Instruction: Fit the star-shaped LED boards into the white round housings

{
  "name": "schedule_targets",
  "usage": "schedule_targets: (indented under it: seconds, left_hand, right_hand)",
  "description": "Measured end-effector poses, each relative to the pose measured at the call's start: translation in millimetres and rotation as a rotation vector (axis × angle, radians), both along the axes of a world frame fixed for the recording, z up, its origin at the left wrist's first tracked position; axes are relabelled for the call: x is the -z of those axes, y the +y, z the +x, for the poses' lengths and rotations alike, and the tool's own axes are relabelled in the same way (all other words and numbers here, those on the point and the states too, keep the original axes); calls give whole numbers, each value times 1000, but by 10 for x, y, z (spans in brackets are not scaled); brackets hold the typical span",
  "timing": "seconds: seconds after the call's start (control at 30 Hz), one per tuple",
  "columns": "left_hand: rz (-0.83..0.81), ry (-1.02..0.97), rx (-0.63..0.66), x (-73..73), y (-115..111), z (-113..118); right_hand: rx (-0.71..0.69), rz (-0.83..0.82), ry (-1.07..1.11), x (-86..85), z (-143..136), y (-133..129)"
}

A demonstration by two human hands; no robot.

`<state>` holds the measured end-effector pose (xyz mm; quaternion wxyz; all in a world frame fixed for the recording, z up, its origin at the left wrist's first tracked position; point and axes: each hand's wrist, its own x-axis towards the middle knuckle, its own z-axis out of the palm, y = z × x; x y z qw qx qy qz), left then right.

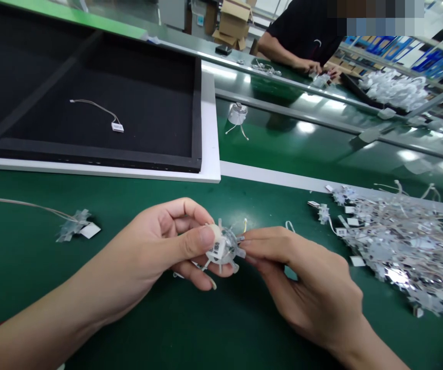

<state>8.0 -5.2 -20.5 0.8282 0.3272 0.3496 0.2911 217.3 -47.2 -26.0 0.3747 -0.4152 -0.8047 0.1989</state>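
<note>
Between my hands is a small clear plastic part (227, 247), round with short tabs sticking out and a white printed label on its face. My left hand (179, 241) holds it, thumb on top and fingers curled beneath. The fingertips of my right hand (294, 272) pinch one of its tabs on the right side. A thin wire with a pale connector (245, 224) shows just behind the part. What else lies under my right fingers is hidden.
A black tray (148, 146) with a small wired piece (117, 127) lies at upper left. One clear part with a cable (75, 226) rests at left. Many wired clear parts (410, 246) are heaped at right. Across the bench, a person's hands (317, 69) handle a clear piece.
</note>
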Motion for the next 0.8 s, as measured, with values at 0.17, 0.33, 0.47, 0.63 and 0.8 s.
schedule_targets:
  seconds: [0.17, 0.33, 0.47, 0.63, 0.8]
  left_hand:
    - [25, 9, -2, 28, 20, 8]
    - [37, -14, 0, 28, -4, -13]
    - [17, -41, 20, 36, -27, -18]
    - [22, -32, 63, 30, -36, 10]
    - [22, 33, 0, -12, -51, 39]
  right_hand:
    - [56, -254, 170, -86, -23, 15]
    - [104, -608, 304, -131, 1, 17]
    - [-1, -780, 346, -166, 9, 40]
    - [-47, -786, 341, -195, -3, 62]
    - [10, -719, 281, -179, -24, 47]
